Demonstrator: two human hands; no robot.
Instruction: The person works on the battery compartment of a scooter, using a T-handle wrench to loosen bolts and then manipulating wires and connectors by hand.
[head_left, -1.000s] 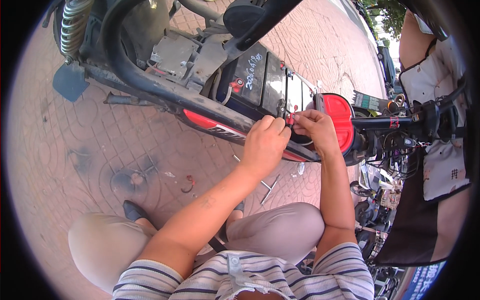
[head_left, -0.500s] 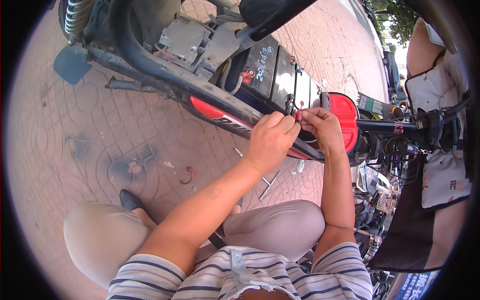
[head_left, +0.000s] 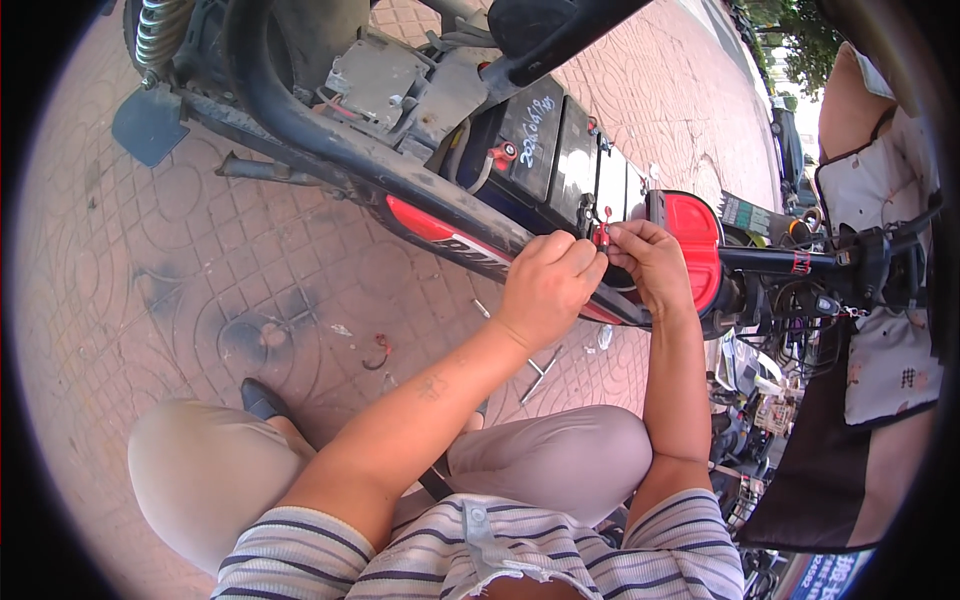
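Observation:
My left hand [head_left: 553, 287] and my right hand [head_left: 655, 268] meet over the near edge of a row of black batteries [head_left: 573, 165] in the open frame of an electric scooter. Between their fingertips is a small red terminal cap [head_left: 602, 234], and both hands pinch at it. The left fingers are curled, seen from the back, and hide the cap's lower part. My right thumb and forefinger press at its other side. Just beyond the fingers stands a black cable terminal [head_left: 585, 208]. Another red terminal cap [head_left: 503, 154] sits on the leftmost battery.
A red plastic cover [head_left: 692, 240] lies right of the batteries. The black frame tube [head_left: 400, 180] runs along their near side. On the paving lie a T-shaped wrench [head_left: 540, 376] and a short red-and-black cable [head_left: 378, 352]. Handlebars [head_left: 880, 255] are at the right.
The whole view has shifted slightly, with the scooter a little lower and further right. Both hands stay at the red cap, their grip nearly the same.

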